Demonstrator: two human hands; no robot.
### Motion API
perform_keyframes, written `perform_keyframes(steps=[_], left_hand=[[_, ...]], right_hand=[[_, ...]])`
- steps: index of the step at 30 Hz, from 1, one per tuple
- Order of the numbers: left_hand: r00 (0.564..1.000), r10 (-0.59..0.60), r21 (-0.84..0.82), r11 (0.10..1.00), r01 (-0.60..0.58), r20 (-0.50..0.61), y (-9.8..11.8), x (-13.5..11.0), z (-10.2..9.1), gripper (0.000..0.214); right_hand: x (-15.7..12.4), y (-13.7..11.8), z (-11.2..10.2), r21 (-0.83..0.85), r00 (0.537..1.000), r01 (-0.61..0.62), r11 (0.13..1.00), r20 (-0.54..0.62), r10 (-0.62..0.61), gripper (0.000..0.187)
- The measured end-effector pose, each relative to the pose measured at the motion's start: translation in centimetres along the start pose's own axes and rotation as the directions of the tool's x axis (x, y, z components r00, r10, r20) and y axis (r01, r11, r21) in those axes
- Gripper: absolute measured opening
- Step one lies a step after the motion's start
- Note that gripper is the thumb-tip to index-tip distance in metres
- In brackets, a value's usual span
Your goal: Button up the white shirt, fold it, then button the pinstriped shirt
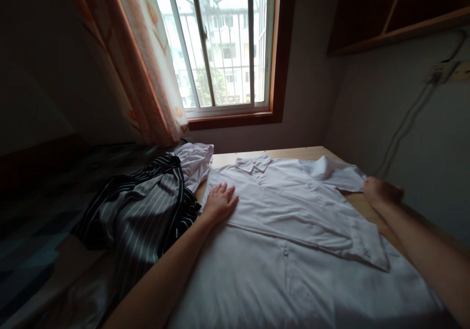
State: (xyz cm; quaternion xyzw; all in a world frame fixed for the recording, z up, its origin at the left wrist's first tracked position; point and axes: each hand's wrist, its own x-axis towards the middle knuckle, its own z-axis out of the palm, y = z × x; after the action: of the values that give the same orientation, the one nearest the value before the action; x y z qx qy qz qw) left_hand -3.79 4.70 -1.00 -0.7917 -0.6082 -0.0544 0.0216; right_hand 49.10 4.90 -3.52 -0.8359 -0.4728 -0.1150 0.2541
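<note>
A white button-up shirt (pixel 290 265) lies spread out on a light wooden table (pixel 301 152), its collar at the far side. One sleeve (pixel 308 221) is folded across the front, with its cuff toward the lower right. My left hand (pixel 219 202) rests flat on the shirt's left side, near the shoulder of that folded sleeve, fingers spread. Over at the right, my right hand (pixel 382 192) is closed on the other sleeve (pixel 340 172), which stretches out from the shirt, slightly raised.
A black-and-white striped garment (pixel 143 206) is heaped left of the shirt, with a crumpled white cloth (pixel 196 160) behind it. Beyond the table are a window (pixel 227 50) and a patterned curtain (pixel 128 59). A cord (pixel 407 113) hangs along the right wall below a shelf (pixel 396 33).
</note>
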Motion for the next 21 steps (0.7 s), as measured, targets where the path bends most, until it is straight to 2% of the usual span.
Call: perform_keyframes(steps=[2,3,5,7,10,15,18,20,21], left_hand=[[1.0,0.0,-0.002,1.0,0.0,-0.001,0.0,0.0,0.0,0.056],[1.0,0.001,-0.006,1.0,-0.001,-0.002,0.0,0.0,0.0,0.056],[1.0,0.005,-0.015,1.0,-0.005,-0.004,0.0,0.0,0.0,0.056],[1.0,0.008,-0.023,1.0,-0.008,-0.008,0.0,0.0,0.1,0.056],[1.0,0.007,-0.025,1.0,-0.008,-0.021,-0.1,0.1,0.2,0.056],[1.0,0.007,-0.019,1.0,-0.008,-0.023,-0.2,0.1,0.3,0.056],[1.0,0.009,-0.017,1.0,-0.009,-0.012,-0.2,0.1,0.2,0.056],[1.0,0.007,-0.011,1.0,-0.007,-0.011,-0.2,0.1,0.2,0.056],[1.0,0.007,-0.009,1.0,-0.007,-0.013,-0.2,0.1,0.3,0.056]], right_hand=[[0.0,-0.8,-0.7,-0.044,0.989,-0.133,0.99,0.057,0.135,0.021],[-0.1,-1.4,-1.2,-0.039,0.981,-0.188,0.981,0.048,0.189,0.02],[-0.2,-3.0,-2.4,0.055,0.983,-0.168,0.984,-0.064,0.172,0.026],[-0.5,-5.0,-3.5,0.149,0.982,-0.026,0.989,-0.181,0.053,0.031],[-1.7,-8.7,-4.7,0.196,0.954,0.163,0.967,-0.28,-0.104,0.03],[-6.5,-15.4,-5.6,0.237,0.887,0.44,0.866,-0.268,-0.377,0.031],[-11.1,-18.7,-6.1,0.263,0.814,0.58,0.771,-0.15,-0.562,0.034],[-14.3,-20.3,-6.5,0.279,0.725,0.665,0.693,-0.015,-0.689,0.034],[-15.8,-21.0,-6.7,0.292,0.651,0.712,0.639,0.066,-0.756,0.033]])
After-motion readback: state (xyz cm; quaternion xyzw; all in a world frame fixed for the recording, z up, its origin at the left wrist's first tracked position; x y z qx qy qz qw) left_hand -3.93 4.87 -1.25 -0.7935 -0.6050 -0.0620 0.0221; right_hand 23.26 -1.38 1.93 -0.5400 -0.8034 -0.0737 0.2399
